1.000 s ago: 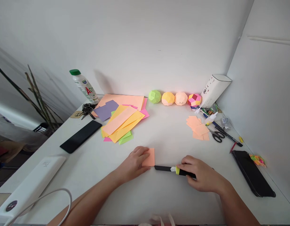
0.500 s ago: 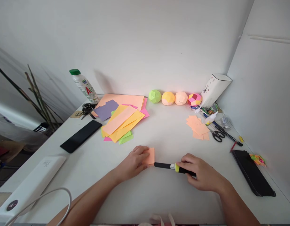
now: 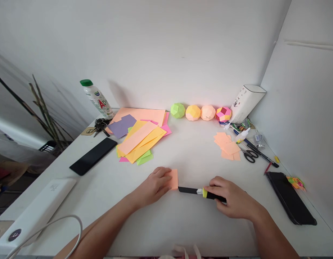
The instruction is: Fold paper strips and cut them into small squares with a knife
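Left hand on a peach paper square, right hand gripping a knife

Worktop under both hands. Long white device well left of the left hand. Paper pile, mixed colours, beyond the left hand and a bit to its left. White box on end, tilted in view, well beyond the right hand.

Hands: left has fingers laid over the paper square, can't tell if it pinches. Right is wrapped round the knife handle.

Black phone left of the left hand; dark slab, maybe another phone, right of the right hand. Green-capped bottle past the pile, far from the left hand. Knife lies between the hands, dark blade pointing left. Loose peach squares overlap beyond the right hand. Four paper balls in a row, well past both hands. Scissors beyond and right of the right hand.

Peach paper square: flat, partly under left fingers, knife tip at its near right corner; contact unclear.
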`<action>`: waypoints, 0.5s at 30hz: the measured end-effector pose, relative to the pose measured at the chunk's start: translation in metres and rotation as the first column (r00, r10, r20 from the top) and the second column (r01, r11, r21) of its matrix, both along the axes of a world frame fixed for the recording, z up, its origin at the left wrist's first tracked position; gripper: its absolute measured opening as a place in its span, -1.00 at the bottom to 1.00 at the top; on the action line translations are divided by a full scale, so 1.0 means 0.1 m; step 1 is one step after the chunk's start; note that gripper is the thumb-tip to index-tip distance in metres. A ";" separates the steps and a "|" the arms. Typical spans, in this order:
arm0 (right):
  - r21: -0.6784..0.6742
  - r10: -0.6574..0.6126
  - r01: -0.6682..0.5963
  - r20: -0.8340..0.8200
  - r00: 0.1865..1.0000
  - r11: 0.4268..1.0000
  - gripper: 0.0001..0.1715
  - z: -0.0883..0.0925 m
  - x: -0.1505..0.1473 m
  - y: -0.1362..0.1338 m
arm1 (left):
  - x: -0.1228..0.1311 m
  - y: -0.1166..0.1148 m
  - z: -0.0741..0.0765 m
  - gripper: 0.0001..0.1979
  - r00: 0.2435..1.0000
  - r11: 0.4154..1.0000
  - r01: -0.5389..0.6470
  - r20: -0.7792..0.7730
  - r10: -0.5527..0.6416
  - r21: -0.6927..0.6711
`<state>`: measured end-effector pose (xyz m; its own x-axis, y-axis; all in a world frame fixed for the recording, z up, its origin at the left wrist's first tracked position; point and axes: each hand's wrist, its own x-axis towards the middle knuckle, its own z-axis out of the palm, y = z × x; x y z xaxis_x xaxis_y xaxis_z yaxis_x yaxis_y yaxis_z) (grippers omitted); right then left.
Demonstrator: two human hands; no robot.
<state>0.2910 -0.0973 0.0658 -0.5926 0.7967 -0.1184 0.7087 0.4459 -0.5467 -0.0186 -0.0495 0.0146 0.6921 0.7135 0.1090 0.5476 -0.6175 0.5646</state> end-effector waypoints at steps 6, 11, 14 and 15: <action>0.003 0.011 -0.011 -0.005 1.000 1.000 -0.32 0.00 0.00 -0.01 | -0.02 0.00 -0.06 -0.73 1.000 1.000 0.006 0.014 -0.006 0.029; -0.012 0.022 -0.022 0.009 1.000 1.000 -0.31 0.00 0.00 -0.02 | -0.01 0.00 -0.05 -0.74 1.000 0.999 0.000 0.016 -0.001 0.038; -0.022 0.027 -0.027 0.014 1.000 0.999 -0.31 0.00 0.00 -0.01 | -0.01 0.00 -0.04 -0.74 1.000 0.999 0.002 0.019 -0.002 0.032; -0.026 0.027 -0.027 0.015 1.000 0.999 -0.31 -0.01 -0.01 -0.01 | -0.01 0.00 -0.04 -0.74 1.000 1.000 0.005 0.020 -0.005 0.030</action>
